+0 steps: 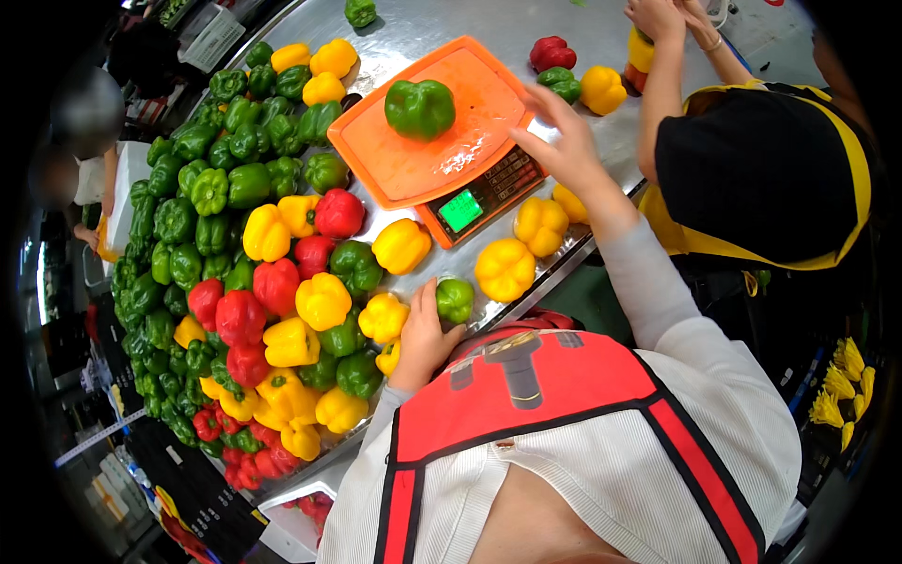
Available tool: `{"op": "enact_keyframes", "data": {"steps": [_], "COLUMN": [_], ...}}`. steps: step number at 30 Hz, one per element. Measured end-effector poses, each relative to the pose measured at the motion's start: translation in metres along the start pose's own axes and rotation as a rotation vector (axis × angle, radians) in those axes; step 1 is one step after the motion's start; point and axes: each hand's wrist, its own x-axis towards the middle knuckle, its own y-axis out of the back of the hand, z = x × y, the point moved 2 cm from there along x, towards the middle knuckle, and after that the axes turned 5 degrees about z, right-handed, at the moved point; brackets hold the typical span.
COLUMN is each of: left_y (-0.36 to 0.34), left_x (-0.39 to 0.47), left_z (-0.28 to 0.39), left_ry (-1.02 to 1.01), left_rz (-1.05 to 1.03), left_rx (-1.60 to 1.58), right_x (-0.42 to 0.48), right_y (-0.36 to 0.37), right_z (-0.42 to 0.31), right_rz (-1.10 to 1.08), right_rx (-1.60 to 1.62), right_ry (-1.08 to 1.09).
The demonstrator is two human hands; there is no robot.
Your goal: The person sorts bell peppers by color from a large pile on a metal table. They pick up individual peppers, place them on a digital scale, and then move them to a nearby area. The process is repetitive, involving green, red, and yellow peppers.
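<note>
A single green bell pepper (pixel 420 110) rests in the orange tray (pixel 380 169) of a digital scale (pixel 483 199) with a lit green display. My right hand (pixel 567 144) is at the tray's right rim, fingers apart and holding nothing; whether a fingertip touches the rim is unclear. By the table's near edge, my left hand (pixel 423 340) has its fingers and thumb around the near left side of a small green pepper (pixel 454 300). I cannot tell whether it grips this pepper. Yellow peppers (pixel 505 271) lie to its right, and another yellow pepper (pixel 383 317) is beside it on the left.
Green, red and yellow peppers (pixel 239 187) are heaped along the left of the metal table (pixel 451 21). At right, a co-worker (pixel 761 176) holds stacked peppers (pixel 640 53). A red pepper (pixel 553 53) lies behind the scale. Below the table's edge stands a white box (pixel 292 525) with red peppers.
</note>
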Motion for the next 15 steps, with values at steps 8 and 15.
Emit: {"op": "enact_keyframes", "data": {"steps": [8,15], "left_y": [0.019,0.027], "left_x": [0.005,0.015], "left_z": [0.021,0.03], "left_ry": [-0.037,-0.094], "left_rz": [0.005,0.053], "left_rx": [0.005,0.027], "right_x": [-0.132,-0.127], "right_y": [0.082,0.072], "right_z": [0.014,0.03], "right_rz": [-0.044,-0.218], "right_rx": [-0.574,-0.728], "right_ry": [-0.113,-0.113]}}
